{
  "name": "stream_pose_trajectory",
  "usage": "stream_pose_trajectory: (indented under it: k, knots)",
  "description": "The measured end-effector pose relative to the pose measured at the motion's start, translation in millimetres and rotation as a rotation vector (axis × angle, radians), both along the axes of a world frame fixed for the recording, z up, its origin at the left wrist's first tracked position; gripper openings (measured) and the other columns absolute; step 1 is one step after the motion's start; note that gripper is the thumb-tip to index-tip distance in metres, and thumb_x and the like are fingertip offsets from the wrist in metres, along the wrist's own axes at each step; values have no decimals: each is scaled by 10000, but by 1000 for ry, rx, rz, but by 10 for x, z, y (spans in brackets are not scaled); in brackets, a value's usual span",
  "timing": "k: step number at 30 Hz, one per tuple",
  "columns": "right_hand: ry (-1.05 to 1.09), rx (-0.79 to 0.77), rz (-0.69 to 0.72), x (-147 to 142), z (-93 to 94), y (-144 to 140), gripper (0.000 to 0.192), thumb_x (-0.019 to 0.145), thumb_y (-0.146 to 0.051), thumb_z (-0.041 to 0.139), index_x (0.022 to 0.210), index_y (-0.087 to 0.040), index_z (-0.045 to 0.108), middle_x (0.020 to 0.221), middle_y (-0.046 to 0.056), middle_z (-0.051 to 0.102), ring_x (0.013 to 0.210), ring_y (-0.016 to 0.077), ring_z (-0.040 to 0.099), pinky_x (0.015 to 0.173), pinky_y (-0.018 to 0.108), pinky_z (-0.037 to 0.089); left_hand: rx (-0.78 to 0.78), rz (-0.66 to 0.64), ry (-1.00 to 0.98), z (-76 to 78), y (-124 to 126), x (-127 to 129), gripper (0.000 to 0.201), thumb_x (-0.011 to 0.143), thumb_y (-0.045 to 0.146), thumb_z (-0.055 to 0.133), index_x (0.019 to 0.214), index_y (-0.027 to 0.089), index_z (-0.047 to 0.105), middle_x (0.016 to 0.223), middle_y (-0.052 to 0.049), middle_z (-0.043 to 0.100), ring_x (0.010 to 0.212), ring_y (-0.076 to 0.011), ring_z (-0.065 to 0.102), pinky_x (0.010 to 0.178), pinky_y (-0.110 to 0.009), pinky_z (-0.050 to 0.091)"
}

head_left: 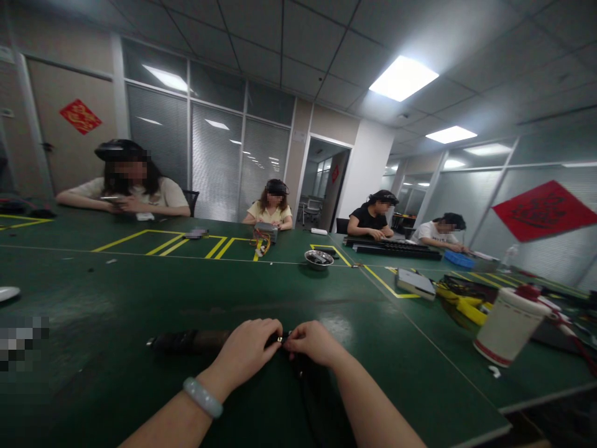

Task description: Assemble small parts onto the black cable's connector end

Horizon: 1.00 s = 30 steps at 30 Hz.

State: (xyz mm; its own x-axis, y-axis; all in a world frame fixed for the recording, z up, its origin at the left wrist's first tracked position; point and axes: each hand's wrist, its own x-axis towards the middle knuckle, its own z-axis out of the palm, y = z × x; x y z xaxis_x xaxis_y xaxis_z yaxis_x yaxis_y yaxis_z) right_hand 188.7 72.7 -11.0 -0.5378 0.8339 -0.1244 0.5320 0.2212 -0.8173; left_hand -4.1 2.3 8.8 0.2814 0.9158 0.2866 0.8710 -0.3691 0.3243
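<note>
A dark electric screwdriver lies on the green table, its bit tip pointing left. My left hand, with a pale bangle on the wrist, is closed over the screwdriver's rear end. Against it, my right hand pinches the end of a black cable, which runs down toward the table's near edge. A small shiny metal piece shows between the fingertips of both hands. Whether the cable end is joined to the screwdriver cannot be made out, as my fingers cover that spot.
A metal bowl of small dark parts stands ahead. At right are a white cup, a silver box and a yellow tray with cables. Several people sit along the far side. A white object lies far left.
</note>
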Motion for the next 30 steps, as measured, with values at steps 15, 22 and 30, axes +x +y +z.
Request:
stream_pose_trajectory:
  k: [15,22,30]
  knots:
    - [135,7,20,4,-123,77,247,714,-384,720,821,-165,760,700,24,718,623,133,611,568,202,419,-44,5,-51,54,-21,-19,129,868,284,516,937,270,625,959,12,653,899,-182,591,765,-297,393]
    - [105,51,-15,-23,-190,125,231,735,-374,697,830,-172,757,711,26,723,663,150,632,580,213,427,-30,47,-17,28,3,6,130,881,306,523,946,262,627,959,7,655,892,-183,595,775,-300,395]
    - [152,0,21,4,-164,129,251,734,-385,704,844,-161,736,725,29,719,675,149,629,613,221,444,-59,36,-66,51,-23,-16,170,874,318,508,982,268,630,994,2,657,929,-187,591,798,-304,410]
